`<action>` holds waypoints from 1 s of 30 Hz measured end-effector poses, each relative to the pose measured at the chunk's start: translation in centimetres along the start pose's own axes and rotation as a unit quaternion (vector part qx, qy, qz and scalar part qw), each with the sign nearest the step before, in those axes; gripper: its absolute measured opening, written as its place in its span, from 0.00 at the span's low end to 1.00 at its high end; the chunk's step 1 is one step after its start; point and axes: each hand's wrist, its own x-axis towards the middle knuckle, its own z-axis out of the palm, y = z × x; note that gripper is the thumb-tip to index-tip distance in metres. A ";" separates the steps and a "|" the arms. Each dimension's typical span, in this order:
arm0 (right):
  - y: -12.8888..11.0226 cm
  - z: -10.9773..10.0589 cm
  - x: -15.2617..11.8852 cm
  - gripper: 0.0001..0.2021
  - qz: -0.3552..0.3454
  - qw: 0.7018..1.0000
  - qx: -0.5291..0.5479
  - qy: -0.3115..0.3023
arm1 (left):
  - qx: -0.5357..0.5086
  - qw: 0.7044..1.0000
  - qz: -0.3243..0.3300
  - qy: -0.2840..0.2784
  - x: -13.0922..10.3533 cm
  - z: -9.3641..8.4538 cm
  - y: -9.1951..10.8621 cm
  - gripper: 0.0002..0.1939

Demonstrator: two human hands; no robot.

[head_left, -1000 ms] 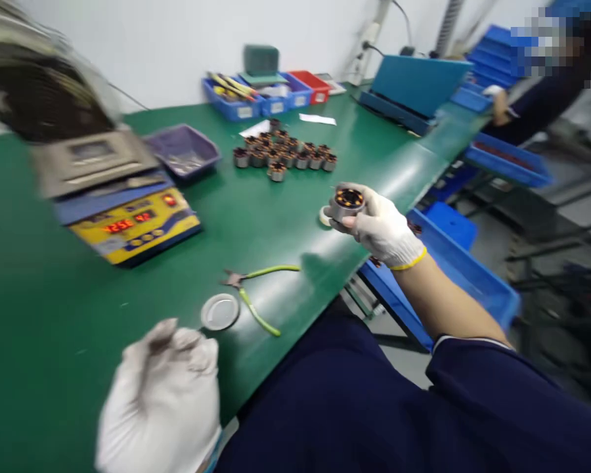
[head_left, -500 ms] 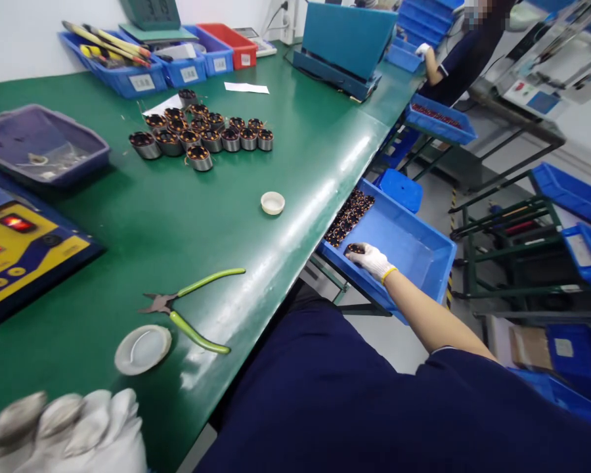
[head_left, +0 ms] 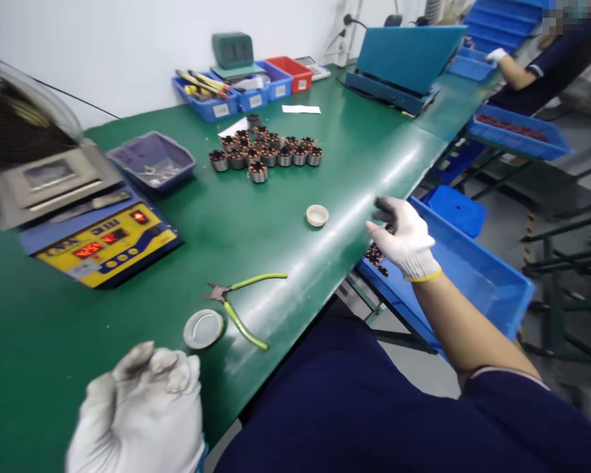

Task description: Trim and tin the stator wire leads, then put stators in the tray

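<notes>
My right hand [head_left: 404,238], in a white glove with darkened fingertips, is raised over the near-left part of a blue bin [head_left: 477,269]. Its thumb and fingers are apart, and I see nothing held between them. Black and copper wound motor stators [head_left: 375,256] lie in the bin, partly hidden behind that hand. My left hand [head_left: 145,407], also gloved, rests palm up at the lower left with fingers loosely curled and nothing in it. Close by are a small white dish [head_left: 203,328] and cutting pliers [head_left: 221,293] with green handles, spread apart on the green table [head_left: 276,249].
Several stators with metal rims [head_left: 259,172] stand grouped on the table. A second small dish [head_left: 317,215], a purple tray [head_left: 152,161] and a yellow-fronted soldering station [head_left: 111,246] are around them. A teal case [head_left: 404,66] stands farther back. A co-worker's gloved hand [head_left: 496,56] shows at upper right.
My right hand has come up from the stators in the bin toward the table edge, and its fingers have parted. My left hand shows more fully. The view has swung left.
</notes>
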 end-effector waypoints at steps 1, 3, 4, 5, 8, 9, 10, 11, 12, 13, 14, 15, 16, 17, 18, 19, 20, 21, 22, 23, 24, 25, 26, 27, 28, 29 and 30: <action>-2.5 1.1 1.5 0.35 -0.080 0.996 0.030 -0.026 | -0.002 1.000 0.014 0.025 -0.5 0.9 -0.1 0.14; -7.3 3.9 5.1 0.37 -0.190 0.977 0.029 -0.097 | -0.018 0.998 0.041 0.038 -1.0 2.0 -0.3 0.13; -9.5 5.5 7.0 0.38 -0.224 0.967 -0.008 -0.120 | -0.029 0.998 0.043 0.029 -1.0 2.3 -0.3 0.13; -11.5 7.2 9.0 0.39 -0.247 0.957 -0.059 -0.137 | -0.040 0.998 0.042 0.016 -1.0 2.4 -0.3 0.12; -15.5 12.1 13.6 0.39 -0.274 0.925 -0.191 -0.180 | -0.065 0.998 0.026 -0.004 -0.6 2.2 -0.3 0.11; -16.2 13.4 14.5 0.36 -0.275 0.917 -0.215 -0.193 | -0.070 0.997 0.024 -0.002 -0.5 2.2 -0.3 0.11; -16.7 14.5 15.1 0.32 -0.274 0.912 -0.227 -0.202 | -0.075 0.997 0.025 0.001 -0.5 2.1 -0.3 0.12; -16.9 15.3 15.5 0.29 -0.273 0.911 -0.230 -0.207 | -0.078 0.997 0.028 0.003 -0.5 2.2 -0.3 0.12; -16.9 15.8 15.5 0.26 -0.273 0.912 -0.227 -0.207 | -0.077 0.997 0.031 0.001 -0.6 2.2 -0.4 0.13; -16.9 16.0 15.4 0.24 -0.272 0.914 -0.222 -0.204 | -0.073 0.997 0.037 -0.004 -0.7 2.3 -0.4 0.12; -16.7 16.0 15.2 0.23 -0.270 0.915 -0.218 -0.204 | -0.066 0.997 0.045 -0.008 -0.8 2.3 -0.5 0.12; -16.5 15.7 14.8 0.24 -0.266 0.916 -0.218 -0.204 | -0.057 0.997 0.052 -0.014 -1.0 2.4 -0.7 0.11; -16.4 15.3 14.2 0.25 -0.259 0.920 -0.211 -0.206 | -0.048 0.997 0.060 -0.018 -1.1 2.4 -0.8 0.10; -16.3 14.7 13.4 0.26 -0.248 0.925 -0.189 -0.217 | -0.037 0.997 0.069 -0.025 -1.2 2.4 -0.9 0.10; -16.3 14.0 12.3 0.28 -0.236 0.931 -0.141 -0.239 | -0.021 0.996 0.077 -0.036 -1.4 2.3 -1.1 0.10; -16.5 13.2 11.0 0.30 -0.226 0.933 -0.065 -0.274 | -0.001 0.995 0.082 -0.052 -1.5 2.3 -1.2 0.11; -16.7 12.4 9.3 0.32 -0.218 0.921 0.035 -0.320 | 0.025 0.994 0.079 -0.075 -1.7 2.3 -1.3 0.14; -17.0 11.6 7.4 0.33 -0.211 0.892 0.148 -0.371 | 0.053 0.991 0.063 -0.103 -1.8 2.3 -1.4 0.19; -17.4 10.9 5.3 0.33 -0.210 0.846 0.251 -0.421 | 0.078 0.988 0.036 -0.132 -1.9 2.3 -1.5 0.26; -17.8 10.2 3.2 0.33 -0.211 0.799 0.321 -0.463 | 0.094 0.982 0.003 -0.164 -2.1 2.3 -1.6 0.32; -18.2 9.6 1.1 0.31 -0.213 0.763 0.364 -0.490 | 0.100 0.976 -0.033 -0.192 -2.2 2.4 -1.7 0.36; -18.7 9.0 -0.7 0.28 -0.221 0.735 0.386 -0.511 | 0.097 0.970 -0.065 -0.215 -2.2 2.4 -1.7 0.38; -19.1 8.6 -2.3 0.26 -0.236 0.721 0.398 -0.516 | 0.090 0.965 -0.085 -0.230 -2.3 2.4 -1.8 0.36; -19.5 8.4 -3.5 0.23 -0.261 0.716 0.401 -0.509 | 0.079 0.964 -0.090 -0.236 -2.2 2.4 -1.8 0.34; -19.9 8.2 -4.4 0.20 -0.296 0.717 0.402 -0.486 | 0.068 0.966 -0.086 -0.234 -2.2 2.3 -1.8 0.30; -20.2 8.2 -4.9 0.17 -0.338 0.724 0.398 -0.450 | 0.055 0.969 -0.077 -0.227 -2.1 2.1 -1.8 0.27; -20.4 8.1 -5.2 0.14 -0.386 0.733 0.384 -0.408 | 0.042 0.973 -0.064 -0.217 -2.1 2.0 -1.9 0.24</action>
